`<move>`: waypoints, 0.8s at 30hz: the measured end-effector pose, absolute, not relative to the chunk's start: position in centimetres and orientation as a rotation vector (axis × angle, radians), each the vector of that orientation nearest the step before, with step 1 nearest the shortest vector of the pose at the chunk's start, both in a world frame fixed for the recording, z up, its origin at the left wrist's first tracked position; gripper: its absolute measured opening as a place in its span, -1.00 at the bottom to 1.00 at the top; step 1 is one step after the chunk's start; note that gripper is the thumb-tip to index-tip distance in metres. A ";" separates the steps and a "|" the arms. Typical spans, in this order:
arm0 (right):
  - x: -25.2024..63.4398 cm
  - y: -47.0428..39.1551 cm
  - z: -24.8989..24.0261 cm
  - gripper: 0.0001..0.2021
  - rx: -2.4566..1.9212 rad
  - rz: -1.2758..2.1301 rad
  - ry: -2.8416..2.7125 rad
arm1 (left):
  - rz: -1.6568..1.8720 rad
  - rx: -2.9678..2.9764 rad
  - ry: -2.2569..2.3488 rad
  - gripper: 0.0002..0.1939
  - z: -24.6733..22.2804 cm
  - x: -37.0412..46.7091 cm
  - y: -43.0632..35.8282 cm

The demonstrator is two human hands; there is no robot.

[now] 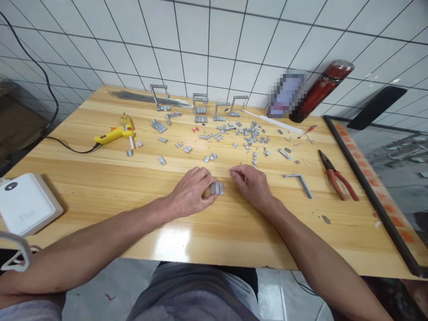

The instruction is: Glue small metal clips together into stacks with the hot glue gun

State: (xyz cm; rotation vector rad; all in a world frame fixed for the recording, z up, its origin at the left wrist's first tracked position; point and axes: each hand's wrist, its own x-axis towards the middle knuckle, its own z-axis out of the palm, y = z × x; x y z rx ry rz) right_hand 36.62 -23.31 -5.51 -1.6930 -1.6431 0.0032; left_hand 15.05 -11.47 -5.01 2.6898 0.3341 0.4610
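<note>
At the near middle of the wooden table (187,176), my left hand (194,189) grips a small grey block (217,188) made of flat strips side by side, thumb and forefinger at its left end. My right hand (252,185) rests just right of it, apart from the block, with fingers curled and tips pressed together. Whether anything is pinched there is too small to tell. Beyond both hands lie small loose grey pieces (252,133) in a scattered heap. A few short joined strips (210,157) lie closest to the fingers.
Grey angled frames (200,107) stand along the back, near a bundle of thin rods (150,99). A yellow glue gun (115,133) and white box (28,203) are left. At right are an L-shaped piece (302,185), pliers (334,176), a red flask (323,89) and a black-edged glass panel (371,187).
</note>
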 end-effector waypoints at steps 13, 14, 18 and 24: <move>37.0 -23.4 -5.7 -0.84 -1.677 0.053 -1.678 | 0.421 2.881 0.259 -0.51 -4.7 14.7 -12.0; 37.0 -23.4 -5.7 -0.84 -1.675 0.052 -1.678 | 0.383 2.914 0.236 -0.44 -4.6 14.6 -12.3; 37.1 -23.4 -5.7 -0.85 -1.696 0.061 -1.671 | 0.120 2.944 0.123 -0.08 -5.2 14.1 -13.6; 37.3 -23.5 -5.7 -0.83 -1.758 0.079 -1.662 | -0.026 2.881 0.107 0.08 -5.9 13.9 -14.1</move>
